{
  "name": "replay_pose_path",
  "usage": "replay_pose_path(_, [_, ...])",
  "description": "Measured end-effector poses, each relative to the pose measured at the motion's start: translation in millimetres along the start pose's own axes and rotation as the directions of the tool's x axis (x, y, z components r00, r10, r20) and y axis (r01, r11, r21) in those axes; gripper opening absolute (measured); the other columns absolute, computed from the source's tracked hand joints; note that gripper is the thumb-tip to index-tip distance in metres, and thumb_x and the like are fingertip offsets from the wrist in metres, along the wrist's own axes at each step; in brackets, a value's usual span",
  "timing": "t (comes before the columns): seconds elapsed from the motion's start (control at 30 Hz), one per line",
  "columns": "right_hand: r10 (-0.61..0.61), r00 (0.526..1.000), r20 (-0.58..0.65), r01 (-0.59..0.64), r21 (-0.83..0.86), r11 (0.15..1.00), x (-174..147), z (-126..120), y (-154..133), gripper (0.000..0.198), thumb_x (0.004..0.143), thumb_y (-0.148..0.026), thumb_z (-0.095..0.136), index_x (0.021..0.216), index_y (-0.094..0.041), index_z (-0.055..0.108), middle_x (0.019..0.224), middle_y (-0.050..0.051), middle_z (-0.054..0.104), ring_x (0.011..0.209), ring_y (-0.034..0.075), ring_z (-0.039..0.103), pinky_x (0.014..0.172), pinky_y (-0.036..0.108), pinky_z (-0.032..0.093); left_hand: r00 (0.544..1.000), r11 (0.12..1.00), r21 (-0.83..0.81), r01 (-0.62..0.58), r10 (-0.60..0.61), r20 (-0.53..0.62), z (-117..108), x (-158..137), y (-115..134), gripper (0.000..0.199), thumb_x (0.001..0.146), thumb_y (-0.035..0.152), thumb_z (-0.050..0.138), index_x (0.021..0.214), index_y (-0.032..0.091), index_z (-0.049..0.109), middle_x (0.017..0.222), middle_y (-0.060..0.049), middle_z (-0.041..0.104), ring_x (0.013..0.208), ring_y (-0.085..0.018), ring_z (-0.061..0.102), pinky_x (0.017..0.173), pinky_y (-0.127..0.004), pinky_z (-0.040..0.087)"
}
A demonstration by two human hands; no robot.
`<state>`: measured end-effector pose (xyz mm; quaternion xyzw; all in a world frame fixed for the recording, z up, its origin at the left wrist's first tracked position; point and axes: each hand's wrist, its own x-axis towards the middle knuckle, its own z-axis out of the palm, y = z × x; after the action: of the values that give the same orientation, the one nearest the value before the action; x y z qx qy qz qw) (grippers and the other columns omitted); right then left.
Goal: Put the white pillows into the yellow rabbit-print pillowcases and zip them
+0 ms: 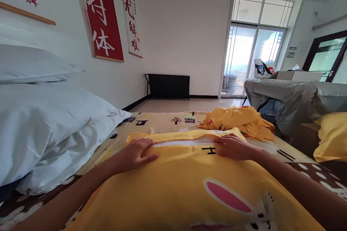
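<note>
A yellow pillowcase [173, 184] with a rabbit print lies in front of me with a pillow inside. A strip of the white pillow [184, 142] shows through its far opening. My left hand [139, 152] rests on the left end of this opening, fingers stretched out and thumb apart on the cloth. At the opening's right end, near a printed black letter, my right hand [232, 146] lies over the edge with its fingers extended. Its fingertips are partly hidden against the fabric. Behind the pillowcase is a crumpled yellow cloth [235, 121].
White pillows [54, 126] are piled on the left. The bed has a patterned sheet [159, 121]. On the right stand a plastic-wrapped table [287, 88] and another yellow cloth item [332, 137]. A black folded panel [169, 86] leans by the far wall, left of a glass door [241, 57].
</note>
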<state>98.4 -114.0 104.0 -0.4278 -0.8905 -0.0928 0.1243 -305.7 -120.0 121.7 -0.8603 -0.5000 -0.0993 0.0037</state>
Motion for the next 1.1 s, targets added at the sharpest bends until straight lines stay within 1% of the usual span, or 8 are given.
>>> replay_pose_path(0.2, [0.008,0.996,-0.087,-0.032,-0.273,0.961,-10,11,12,0.041,0.097,-0.035,0.033,0.070,-0.018,0.059,0.066,0.005,0.067,0.064,0.016,0.059,0.080,0.032,0.036,0.965,0.981,0.196,-0.010,0.061,-0.254,5,-15,-23,0.045,0.093,0.042,0.027,0.073,0.021,0.062,0.071,-0.003,0.066,0.072,-0.019,0.059,0.075,-0.031,0.039])
replay_pose_path(0.33, [-0.065,0.904,-0.423,-0.170,-0.495,0.852,6,-50,10,0.042,0.096,-0.028,0.035,0.062,-0.018,0.056,0.055,0.003,0.062,0.050,0.013,0.050,0.068,0.030,0.031,0.807,0.909,0.358,0.213,0.043,-0.588,-49,4,-1,0.041,0.093,0.037,0.028,0.067,0.020,0.055,0.055,-0.002,0.057,0.053,-0.017,0.046,0.068,-0.033,0.032])
replay_pose_path(0.43, [-0.180,0.641,-0.746,-0.346,-0.490,0.800,18,-121,2,0.047,0.095,-0.033,0.037,0.050,-0.020,0.042,0.042,-0.001,0.045,0.042,0.011,0.034,0.061,0.030,0.026,0.568,0.861,0.246,0.446,-0.059,-0.821,-109,28,29,0.037,0.091,0.035,0.033,0.058,0.020,0.040,0.044,0.004,0.038,0.044,-0.012,0.024,0.065,-0.033,0.026])
replay_pose_path(0.57, [-0.359,0.166,-0.918,-0.438,-0.395,0.808,16,-175,-11,0.049,0.096,-0.035,0.031,0.048,-0.023,0.027,0.042,-0.005,0.027,0.044,0.010,0.018,0.058,0.031,0.022,0.283,0.897,0.138,0.419,0.015,-0.959,-156,45,51,0.039,0.093,0.035,0.034,0.058,0.020,0.025,0.048,0.008,0.022,0.048,-0.009,0.011,0.067,-0.032,0.023])
replay_pose_path(0.6, [-0.394,0.190,-0.899,-0.411,-0.437,0.800,12,-176,-11,0.049,0.096,-0.035,0.032,0.048,-0.023,0.027,0.043,-0.005,0.027,0.044,0.010,0.018,0.058,0.031,0.021,0.294,0.896,0.194,0.399,0.076,-0.953,-158,44,49,0.040,0.094,0.034,0.032,0.058,0.020,0.023,0.049,0.007,0.023,0.049,-0.009,0.012,0.067,-0.031,0.023])
replay_pose_path(0.77, [-0.335,0.777,-0.532,-0.131,-0.659,0.741,-13,-150,17,0.046,0.095,-0.038,0.039,0.053,-0.019,0.043,0.047,-0.004,0.040,0.046,0.010,0.031,0.057,0.029,0.023,0.645,0.780,0.594,0.197,0.353,-0.678,-141,21,23,0.043,0.093,0.035,0.038,0.055,0.020,0.026,0.048,0.004,0.027,0.050,-0.013,0.023,0.059,-0.030,0.019])
replay_pose_path(0.97, [-0.280,0.771,-0.571,-0.185,-0.623,0.760,-21,-127,30,0.044,0.095,-0.033,0.039,0.055,-0.018,0.048,0.048,-0.003,0.046,0.045,0.010,0.033,0.059,0.029,0.025,0.418,0.769,0.549,0.327,0.403,-0.814,-136,22,12,0.046,0.090,0.035,0.045,0.052,0.019,0.023,0.044,0.005,0.029,0.047,-0.011,0.015,0.060,-0.031,0.021])
replay_pose_path(1.1, [-0.338,0.785,-0.519,-0.090,-0.635,0.767,-11,-99,25,0.044,0.096,-0.029,0.038,0.055,-0.018,0.050,0.047,-0.002,0.049,0.045,0.010,0.035,0.060,0.028,0.024,0.495,0.740,0.587,0.327,0.395,-0.774,-120,27,6,0.044,0.089,0.034,0.046,0.052,0.019,0.028,0.043,0.004,0.037,0.049,-0.012,0.013,0.065,-0.032,0.026])
